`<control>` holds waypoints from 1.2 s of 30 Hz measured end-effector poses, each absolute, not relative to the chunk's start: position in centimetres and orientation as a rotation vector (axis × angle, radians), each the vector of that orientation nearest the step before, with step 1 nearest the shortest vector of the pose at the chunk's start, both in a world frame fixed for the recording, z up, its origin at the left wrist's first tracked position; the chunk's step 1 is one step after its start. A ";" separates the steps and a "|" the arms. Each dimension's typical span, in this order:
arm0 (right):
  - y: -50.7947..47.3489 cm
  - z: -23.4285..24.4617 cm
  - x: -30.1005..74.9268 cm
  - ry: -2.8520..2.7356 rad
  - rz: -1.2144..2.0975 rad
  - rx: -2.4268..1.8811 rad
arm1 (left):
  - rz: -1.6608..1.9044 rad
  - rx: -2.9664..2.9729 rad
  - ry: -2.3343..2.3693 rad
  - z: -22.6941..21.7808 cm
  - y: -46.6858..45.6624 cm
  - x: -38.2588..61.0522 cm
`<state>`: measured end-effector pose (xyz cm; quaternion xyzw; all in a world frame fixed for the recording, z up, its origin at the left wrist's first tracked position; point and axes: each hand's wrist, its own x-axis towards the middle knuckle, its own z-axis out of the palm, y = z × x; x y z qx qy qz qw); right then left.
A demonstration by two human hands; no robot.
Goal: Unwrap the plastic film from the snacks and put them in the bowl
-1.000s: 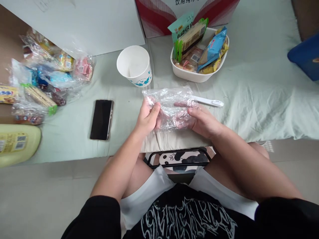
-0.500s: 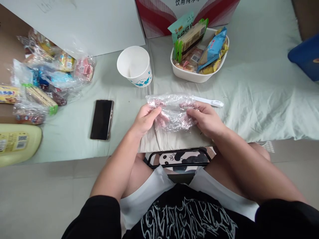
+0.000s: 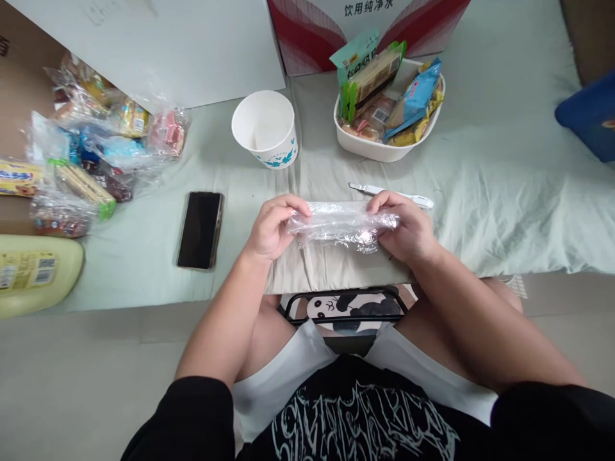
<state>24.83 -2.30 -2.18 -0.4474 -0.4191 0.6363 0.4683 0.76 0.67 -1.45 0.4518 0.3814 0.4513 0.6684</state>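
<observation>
A clear, crinkled plastic bag (image 3: 339,221) is stretched flat between my two hands, just above the cloth near its front edge. My left hand (image 3: 275,227) pinches its left end between thumb and fingers. At the other end, my right hand (image 3: 406,227) grips the plastic, fingers curled over the top. No contents show through the bag. Just behind my right hand lies a slim white utility knife (image 3: 418,201), partly hidden by the fingers. A white paper cup (image 3: 276,150) with blue leaf prints stands beyond my left hand.
A white tub (image 3: 369,150) holding several packaged snacks stands at the back, before a red and white carton (image 3: 312,38). To the left are a black phone (image 3: 199,230), a pile of wrapped snacks (image 3: 103,150) and a yellow-green container (image 3: 62,275). A blue object (image 3: 589,115) sits far right.
The bag has been folded or gathered into a narrower strip, and both hands have turned with fingers on top. More of the knife shows now.
</observation>
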 end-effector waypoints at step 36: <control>-3.6 -1.1 23.8 -1.254 2.320 -1.034 | 0.910 1.447 0.997 -3.1 -0.3 1.8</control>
